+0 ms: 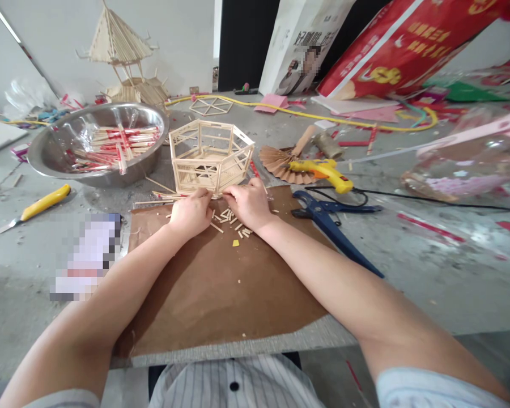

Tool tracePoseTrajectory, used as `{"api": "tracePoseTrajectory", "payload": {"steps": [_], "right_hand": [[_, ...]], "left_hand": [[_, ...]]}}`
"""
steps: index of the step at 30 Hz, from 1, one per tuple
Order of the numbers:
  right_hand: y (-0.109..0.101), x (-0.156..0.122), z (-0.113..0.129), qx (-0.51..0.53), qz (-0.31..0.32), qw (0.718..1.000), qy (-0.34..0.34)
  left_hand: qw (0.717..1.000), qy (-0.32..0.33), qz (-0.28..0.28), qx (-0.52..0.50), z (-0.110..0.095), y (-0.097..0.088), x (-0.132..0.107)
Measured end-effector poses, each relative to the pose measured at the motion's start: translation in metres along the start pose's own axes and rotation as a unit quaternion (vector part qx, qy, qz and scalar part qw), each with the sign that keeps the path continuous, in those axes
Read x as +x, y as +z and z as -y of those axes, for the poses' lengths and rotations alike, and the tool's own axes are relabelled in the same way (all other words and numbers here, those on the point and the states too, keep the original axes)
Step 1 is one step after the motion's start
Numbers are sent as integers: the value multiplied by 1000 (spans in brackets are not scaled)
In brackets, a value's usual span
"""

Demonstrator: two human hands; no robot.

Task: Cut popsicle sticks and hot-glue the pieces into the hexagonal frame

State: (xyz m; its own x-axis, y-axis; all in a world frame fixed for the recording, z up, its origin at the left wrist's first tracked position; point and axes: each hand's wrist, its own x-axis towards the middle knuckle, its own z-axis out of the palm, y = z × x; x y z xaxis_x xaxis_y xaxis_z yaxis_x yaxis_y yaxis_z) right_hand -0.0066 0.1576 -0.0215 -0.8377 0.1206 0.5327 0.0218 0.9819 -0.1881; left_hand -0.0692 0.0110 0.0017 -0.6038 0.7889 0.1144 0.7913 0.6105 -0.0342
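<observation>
A hexagonal frame of thin wooden sticks [210,156] stands on the far edge of a brown paper sheet [221,289]. My left hand [191,212] and my right hand [249,203] rest side by side just in front of it, fingers curled and pinched together at its base. What the fingers pinch is too small to make out. Short cut stick pieces [232,218] lie scattered on the paper between and under the hands.
A steel bowl [51,150] of wrapped chopsticks sits far left, a yellow utility knife [40,207] nearer. Blue cutters [331,224] and a yellow glue gun [323,171] lie right. A stick pagoda [125,59] stands at the back, a clear plastic container [471,158] far right.
</observation>
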Motion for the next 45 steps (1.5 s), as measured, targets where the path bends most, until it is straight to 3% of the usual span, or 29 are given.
{"api": "tracePoseTrajectory", "payload": {"steps": [45], "right_hand": [[4,0,-1,11,-6,1000,4]], "left_hand": [[1000,2,-7,6,0,0,1]]}}
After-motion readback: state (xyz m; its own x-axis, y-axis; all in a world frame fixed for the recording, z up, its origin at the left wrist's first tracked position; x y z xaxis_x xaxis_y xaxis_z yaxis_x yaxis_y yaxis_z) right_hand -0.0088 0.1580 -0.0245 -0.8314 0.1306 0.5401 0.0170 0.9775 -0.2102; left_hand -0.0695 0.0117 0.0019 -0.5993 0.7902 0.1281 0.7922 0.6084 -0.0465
